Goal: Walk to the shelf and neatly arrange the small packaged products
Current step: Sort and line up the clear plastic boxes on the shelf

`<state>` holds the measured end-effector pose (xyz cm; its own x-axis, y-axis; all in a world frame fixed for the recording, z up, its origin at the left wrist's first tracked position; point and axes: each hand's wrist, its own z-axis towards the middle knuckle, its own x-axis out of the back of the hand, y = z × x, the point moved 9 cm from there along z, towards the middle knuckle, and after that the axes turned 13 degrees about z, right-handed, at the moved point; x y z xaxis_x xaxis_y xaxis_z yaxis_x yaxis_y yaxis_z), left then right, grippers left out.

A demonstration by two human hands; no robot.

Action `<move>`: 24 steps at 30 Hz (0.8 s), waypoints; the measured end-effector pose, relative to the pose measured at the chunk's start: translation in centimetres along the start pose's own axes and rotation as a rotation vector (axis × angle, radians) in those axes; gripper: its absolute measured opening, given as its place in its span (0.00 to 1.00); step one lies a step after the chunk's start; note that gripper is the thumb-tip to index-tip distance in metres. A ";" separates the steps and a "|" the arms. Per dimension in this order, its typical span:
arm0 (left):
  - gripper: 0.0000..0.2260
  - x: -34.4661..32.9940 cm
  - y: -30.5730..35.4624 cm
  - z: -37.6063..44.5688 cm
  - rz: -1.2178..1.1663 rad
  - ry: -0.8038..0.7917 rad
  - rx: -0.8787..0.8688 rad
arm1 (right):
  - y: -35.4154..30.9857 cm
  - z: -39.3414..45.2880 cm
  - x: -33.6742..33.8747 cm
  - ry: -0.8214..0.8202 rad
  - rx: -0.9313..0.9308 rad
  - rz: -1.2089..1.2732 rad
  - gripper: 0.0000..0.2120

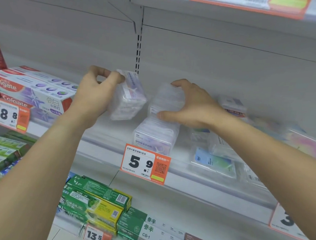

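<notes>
My left hand (96, 94) grips a clear pack of dental floss picks (129, 96), lifted off the shelf and tilted. My right hand (190, 105) curls round a second clear pack (166, 99), thumb on its near side and fingers over its top; this pack sits on top of a third pack (155, 136) that lies on the white shelf (102, 144) behind the 5.9 price tag (145, 164). The two held packs are close together but apart.
Colgate toothpaste boxes (33, 89) fill the shelf to the left. More clear floss packs (214, 160) lie loosely to the right, partly hidden by my right forearm. Green Darlie boxes (94, 200) and white-green boxes (145, 228) sit on the shelf below. Another shelf hangs overhead.
</notes>
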<state>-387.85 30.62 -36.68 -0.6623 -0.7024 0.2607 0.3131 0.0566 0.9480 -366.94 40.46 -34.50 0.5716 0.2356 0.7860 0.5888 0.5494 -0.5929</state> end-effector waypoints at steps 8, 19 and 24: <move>0.15 -0.4 1.8 -0.9 -0.135 0.025 -0.068 | -3.9 -2.2 3.2 0.340 0.270 0.233 0.22; 0.24 -2.8 3.1 -1.5 -0.316 -0.298 -0.203 | -3.1 -0.9 -1.4 -0.166 -0.084 1.183 0.13; 0.30 -3.0 3.2 -1.8 -0.172 -0.403 -0.299 | -1.3 0.0 -0.6 -0.050 -0.069 1.141 0.24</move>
<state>-383.67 31.63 -34.70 -0.9120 -0.3517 0.2112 0.3184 -0.2820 0.9050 -368.04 39.58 -34.17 0.7706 0.6014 -0.2111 -0.2274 -0.0500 -0.9725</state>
